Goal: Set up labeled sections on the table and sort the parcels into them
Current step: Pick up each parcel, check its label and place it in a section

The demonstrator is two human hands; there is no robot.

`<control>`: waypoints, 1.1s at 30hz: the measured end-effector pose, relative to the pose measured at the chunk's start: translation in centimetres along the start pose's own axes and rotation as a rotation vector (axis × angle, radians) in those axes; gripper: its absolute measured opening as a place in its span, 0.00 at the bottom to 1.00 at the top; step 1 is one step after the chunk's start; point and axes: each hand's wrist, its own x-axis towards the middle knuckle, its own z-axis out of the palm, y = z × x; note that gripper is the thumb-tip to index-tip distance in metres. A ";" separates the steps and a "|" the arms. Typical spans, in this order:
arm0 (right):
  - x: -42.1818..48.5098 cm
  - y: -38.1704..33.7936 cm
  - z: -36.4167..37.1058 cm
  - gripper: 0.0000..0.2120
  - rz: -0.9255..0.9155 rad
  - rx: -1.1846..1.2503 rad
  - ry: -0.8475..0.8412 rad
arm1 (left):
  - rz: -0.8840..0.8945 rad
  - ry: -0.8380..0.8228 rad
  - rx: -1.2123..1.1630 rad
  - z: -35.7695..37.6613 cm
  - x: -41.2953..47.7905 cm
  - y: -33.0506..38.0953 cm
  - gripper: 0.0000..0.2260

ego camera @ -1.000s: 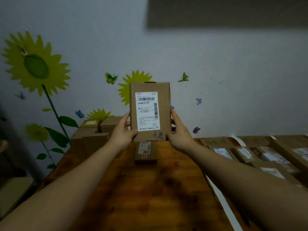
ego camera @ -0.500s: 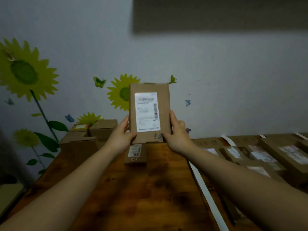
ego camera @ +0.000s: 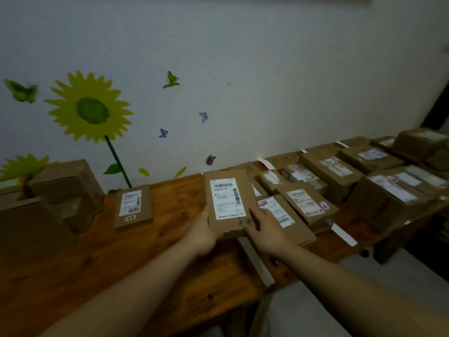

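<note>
Wall (ego camera: 267, 69) pale, runs behind everything; large sunflower decal (ego camera: 91, 110) on its left part, small butterfly stickers (ego camera: 203, 116) scattered beside it.

Wooden table (ego camera: 121, 263) long, set against the wall, reaching from lower left to far right.

Sorted parcels (ego camera: 388, 190): brown cardboard boxes with white shipping labels, packed close in rows over the right half of the table. Label print too small to read.

Unsorted boxes (ego camera: 70, 186) stacked at the far left end of the table, against the wall.

Held parcel (ego camera: 227, 198): flat brown carton, label facing up, tilted with its far end raised. It sits over the table's middle, at the left border of the sorted rows, and overlaps the nearest box (ego camera: 284, 220) there. Cannot tell whether it touches that box.

Flat parcel (ego camera: 133, 206) lies alone on bare wood between the left stack and the held parcel, well apart from both.

Left hand (ego camera: 202, 232) grips the held parcel's lower left edge, fingers curled under it. Right hand (ego camera: 267, 229) grips the lower right corner, thumb on the top face by some handwriting.

White strip (ego camera: 255, 261) runs across the tabletop under the hands; a second strip (ego camera: 343, 235) lies further right, between groups of boxes.
</note>
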 end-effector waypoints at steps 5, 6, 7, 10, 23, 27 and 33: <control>1.1 6.3 -4.8 0.28 0.090 -0.071 0.008 | 0.028 -0.007 0.123 7.8 2.9 2.9 0.30; 1.5 7.7 -5.9 0.28 0.099 -0.075 0.010 | 0.017 -0.011 0.117 9.4 3.6 3.6 0.30; 2.0 9.3 -7.1 0.28 0.101 -0.077 0.012 | 0.019 -0.021 0.123 11.1 4.4 4.3 0.30; 3.4 13.8 -10.1 0.26 0.114 -0.105 0.000 | 0.048 -0.045 0.180 15.9 6.9 5.6 0.31; 7.7 26.6 -16.2 0.21 0.223 -0.169 -0.070 | -0.007 -0.235 0.370 27.9 13.7 8.1 0.31; 8.4 25.1 -16.6 0.24 0.187 -0.204 -0.071 | -0.002 -0.229 0.417 26.2 13.9 8.2 0.31; 9.6 17.6 -15.8 0.25 -0.028 -0.288 -0.060 | -0.086 -0.076 0.482 17.6 12.7 7.6 0.30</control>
